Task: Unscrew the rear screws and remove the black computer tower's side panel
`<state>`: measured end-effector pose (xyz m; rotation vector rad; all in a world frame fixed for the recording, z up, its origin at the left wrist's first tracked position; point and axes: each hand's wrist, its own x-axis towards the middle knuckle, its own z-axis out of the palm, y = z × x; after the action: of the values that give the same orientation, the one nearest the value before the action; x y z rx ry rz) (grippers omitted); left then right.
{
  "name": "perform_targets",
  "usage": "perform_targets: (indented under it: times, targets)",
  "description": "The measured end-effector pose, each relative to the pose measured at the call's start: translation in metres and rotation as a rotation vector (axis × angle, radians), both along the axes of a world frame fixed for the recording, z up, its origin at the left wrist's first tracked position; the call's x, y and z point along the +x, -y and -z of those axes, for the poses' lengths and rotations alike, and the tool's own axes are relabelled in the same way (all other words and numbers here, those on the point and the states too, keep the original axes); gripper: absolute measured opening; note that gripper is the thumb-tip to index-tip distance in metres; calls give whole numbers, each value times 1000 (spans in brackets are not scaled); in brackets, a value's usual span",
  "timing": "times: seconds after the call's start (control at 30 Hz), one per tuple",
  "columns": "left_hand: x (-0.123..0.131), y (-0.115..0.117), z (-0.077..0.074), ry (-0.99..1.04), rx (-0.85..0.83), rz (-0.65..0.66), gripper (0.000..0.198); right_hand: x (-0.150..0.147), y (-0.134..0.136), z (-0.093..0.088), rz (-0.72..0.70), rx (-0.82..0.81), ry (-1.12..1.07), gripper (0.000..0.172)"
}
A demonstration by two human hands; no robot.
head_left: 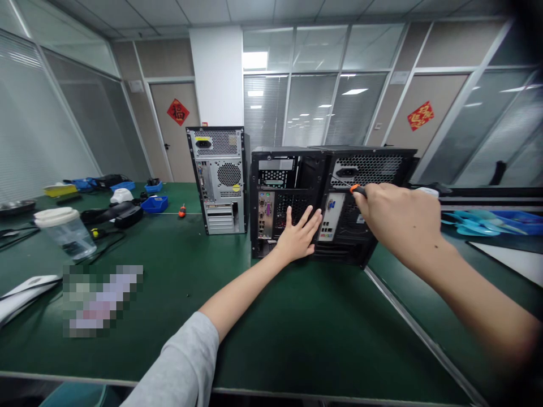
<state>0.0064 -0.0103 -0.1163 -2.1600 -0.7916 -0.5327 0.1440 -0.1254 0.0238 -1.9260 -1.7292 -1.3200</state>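
Two black computer cases stand side by side with their backs toward me: the left black case (288,198) and the right black case (345,212). My left hand (299,234) rests with fingers spread against their lower backs, near where the two meet. My right hand (394,217) is wrapped around an orange and black screwdriver (357,190). Its thin shaft points left to the upper left edge of the right case, beside the power supply (369,168). Whether the tip sits in a screw is too small to tell.
A silver-backed computer case (220,181) stands to the left. On the green table (271,328) are a small orange tool (182,211), blue trays (155,204), a clear plastic jug (68,233) and cables. Light-blue gloves (473,223) lie at right beyond the metal table seam (407,316).
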Motion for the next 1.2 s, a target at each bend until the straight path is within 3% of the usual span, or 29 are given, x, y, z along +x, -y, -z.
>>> perform_targets:
  times: [0.27,0.53,0.77,0.93,1.2]
  targets:
    - [0,1,0,0,-5,2,81,-2,0,-3,71,-107,-120,40]
    - [-1,2,-2,-7,-13,3,80,-1,-4,5,110,-58,-144,44]
    - [-1,1,-1,-7,-11,-1,81,-1,-4,1,58,-89,-211,27]
    - [-1,1,-1,-6,-9,-1,81,-4,-1,0,-1,-17,-40,19]
    - [-2,0,0,-8,-7,6,79,-10,1,-4,-44,53,114,36]
